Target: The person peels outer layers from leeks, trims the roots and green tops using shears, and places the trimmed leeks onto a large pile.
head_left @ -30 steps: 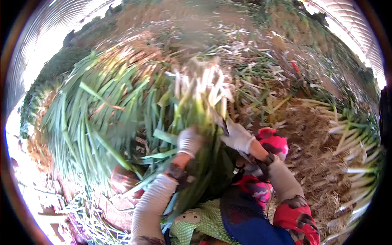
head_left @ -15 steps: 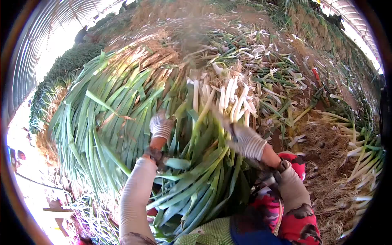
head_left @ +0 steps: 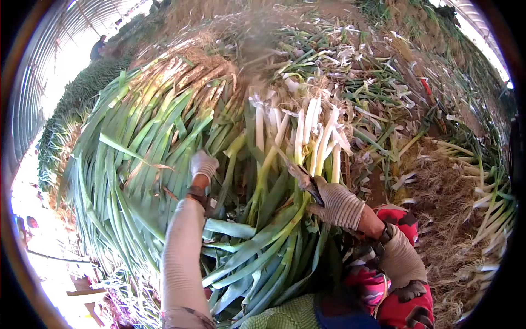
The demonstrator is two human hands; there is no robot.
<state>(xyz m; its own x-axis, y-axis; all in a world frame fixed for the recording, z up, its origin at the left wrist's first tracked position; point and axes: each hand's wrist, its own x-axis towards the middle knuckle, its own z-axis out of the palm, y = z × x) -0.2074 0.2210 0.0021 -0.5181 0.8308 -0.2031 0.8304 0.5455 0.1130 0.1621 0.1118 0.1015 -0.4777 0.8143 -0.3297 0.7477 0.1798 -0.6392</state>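
Observation:
My left hand (head_left: pixel 204 164), in a pale knit glove, is at the green leaves of a large heap of leeks (head_left: pixel 148 131). Its fingers look curled in; what they hold, if anything, is hidden. My right hand (head_left: pixel 338 204), gloved in striped knit, is closed around a dark-handled tool that looks like a knife (head_left: pixel 300 174), its narrow blade pointing up and left. Just beyond the blade lie several cleaned leeks (head_left: pixel 324 137) with white stems and roots facing away. Their long green leaves (head_left: pixel 268 257) bend toward my lap.
Peeled leaf scraps (head_left: pixel 356 82) litter the ground ahead and to the right. A bank of unpeeled leeks with brown roots (head_left: pixel 444 203) lies by my right knee (head_left: pixel 397 222). A person (head_left: pixel 97 48) is far off at the left, near the ribbed greenhouse wall (head_left: pixel 38 93).
My left hand has moved slightly left over the leaves. The right hand has shifted a little down and right, with the tool still in it. The view has moved slightly.

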